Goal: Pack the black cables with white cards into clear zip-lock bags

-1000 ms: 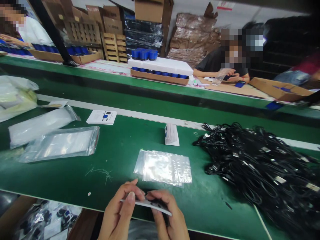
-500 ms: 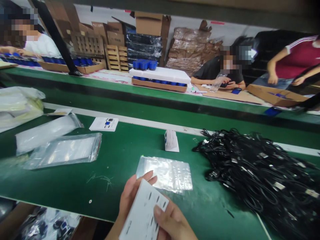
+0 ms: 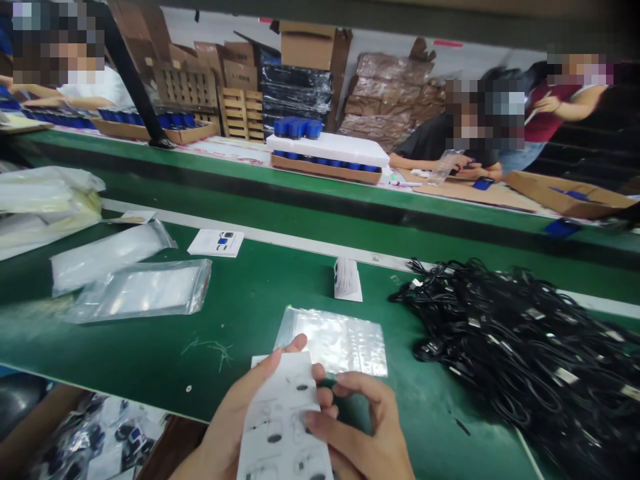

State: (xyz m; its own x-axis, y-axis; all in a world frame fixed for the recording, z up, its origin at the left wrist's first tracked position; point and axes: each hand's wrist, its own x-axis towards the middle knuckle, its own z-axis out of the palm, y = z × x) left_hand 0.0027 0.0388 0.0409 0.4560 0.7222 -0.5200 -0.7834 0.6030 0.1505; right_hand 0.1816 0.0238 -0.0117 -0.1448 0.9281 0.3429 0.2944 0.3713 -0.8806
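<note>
Both my hands are low in the middle of the view. My left hand [image 3: 243, 413] grips the left side of a white printed leaflet [image 3: 283, 427], which shows small grey diagrams. My right hand [image 3: 360, 430] pinches its right edge. Just beyond the fingertips, a clear zip bag [image 3: 335, 341] lies flat on the green work belt [image 3: 240, 360]. A small folded paper stack [image 3: 347, 280] stands further back. The leaflet's lower end runs out of the picture.
A large heap of black cables [image 3: 515, 347] fills the belt's right side. Clear plastic bags [image 3: 143, 291] and a white card [image 3: 216, 243] lie left. Seated co-workers, blue-capped items in trays, and cartons sit beyond a second belt. Packaged items lie below the near edge.
The leaflet, a narrow folded strip one second ago, now faces me opened out with its diagrams showing. My right fingers have shifted to its edge. A standing person at the back right has moved.
</note>
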